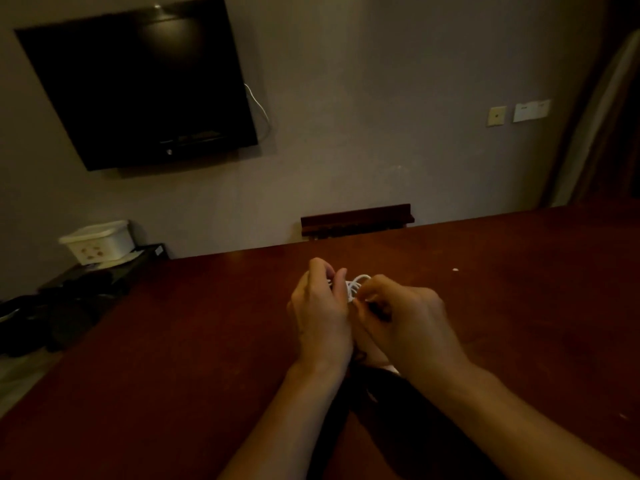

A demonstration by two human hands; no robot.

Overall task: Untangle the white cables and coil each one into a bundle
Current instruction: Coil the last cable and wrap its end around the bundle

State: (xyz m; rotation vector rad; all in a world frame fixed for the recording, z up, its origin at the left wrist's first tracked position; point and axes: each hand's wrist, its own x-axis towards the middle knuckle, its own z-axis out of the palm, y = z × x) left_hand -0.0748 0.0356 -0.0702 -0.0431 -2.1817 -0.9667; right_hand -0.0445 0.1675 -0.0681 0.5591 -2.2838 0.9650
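Starting at the far left, we've got a dark heap of stuff (52, 313) on a low black stand, too murky to say what it is, with a white plastic box (98, 241) sitting on top near the wall. Above it hangs a black TV (138, 84), screen off, with a thin white wire (258, 105) looping down its right edge.

Moving in to the middle, our left hand (320, 310) is over the reddish-brown table (173, 341), back of the hand toward us, fingers curled over and thumb sticking up. It grips the left side of the white cable (355, 287). The cable is bunched into a few small loops right between our two hands, and the loops arch up and away from us. We can't call a long axis, since only a small bit shows above the fingers and the rest is buried behind both hands. How many cables are in there, or where any end points, we can't tell either.

Our right hand (405, 317) is just beside the left, nearly touching it, fingers curled in tight and pinching the loops from the right side. The fingertips themselves are hidden in shadow.

Behind the hands, a dark wooden chair back (356, 220) peeks over the far table edge. Further right, a tiny white speck (455, 270) lies on the table, and wall plates (519, 112) sit up on the wall. The whole scene is dim.
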